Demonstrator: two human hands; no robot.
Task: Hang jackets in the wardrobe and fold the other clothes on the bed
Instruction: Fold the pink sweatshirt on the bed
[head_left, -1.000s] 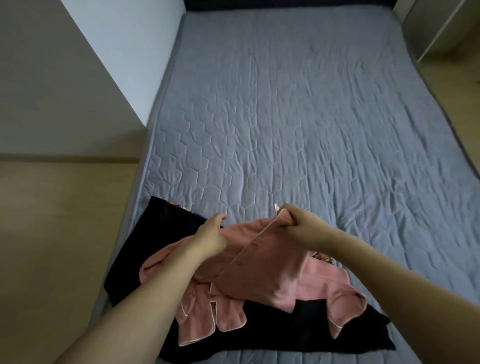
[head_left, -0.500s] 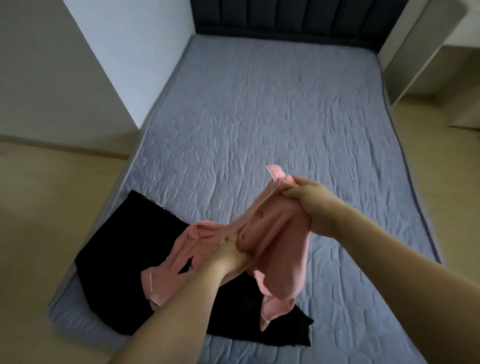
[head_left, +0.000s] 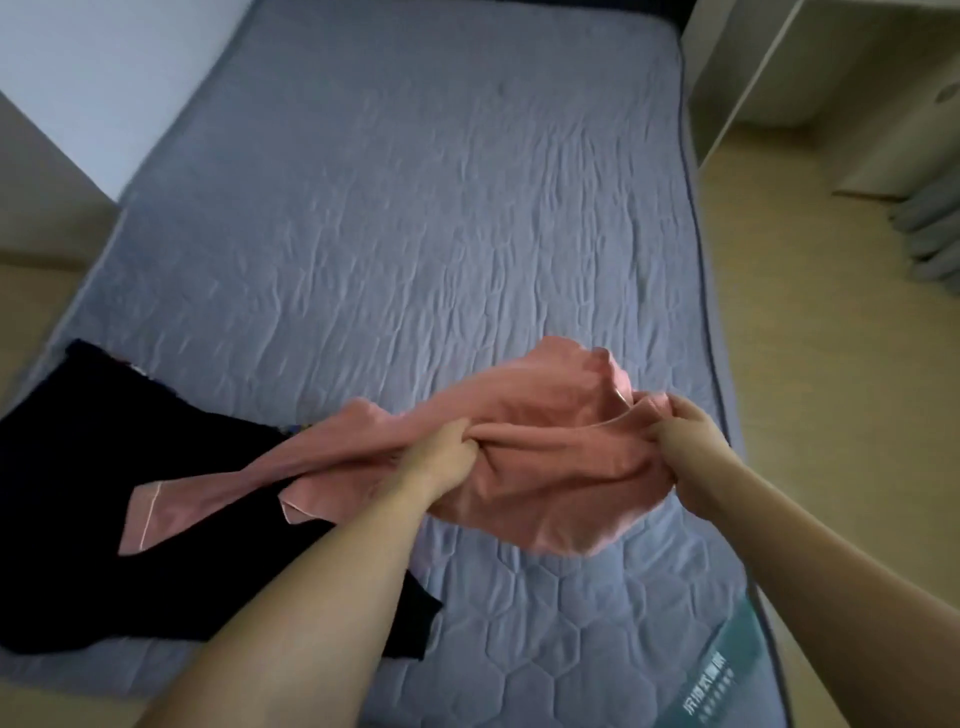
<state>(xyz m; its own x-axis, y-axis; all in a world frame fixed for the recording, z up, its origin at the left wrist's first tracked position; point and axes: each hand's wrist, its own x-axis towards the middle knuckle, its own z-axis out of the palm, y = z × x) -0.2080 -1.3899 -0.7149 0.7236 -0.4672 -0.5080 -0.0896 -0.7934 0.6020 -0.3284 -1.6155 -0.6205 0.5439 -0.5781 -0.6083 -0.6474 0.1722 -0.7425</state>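
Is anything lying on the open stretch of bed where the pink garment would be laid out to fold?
Nothing visible does. Both the left hand and right hand have a grip on the pink garment, held over the grey bed cover. The black garment lies at the near left, under the pink garment's trailing end.

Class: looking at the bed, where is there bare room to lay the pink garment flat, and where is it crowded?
Free: the grey mattress from the headboard end down to the pink garment, and the near right corner. Crowded: the near left corner, under the black garment.
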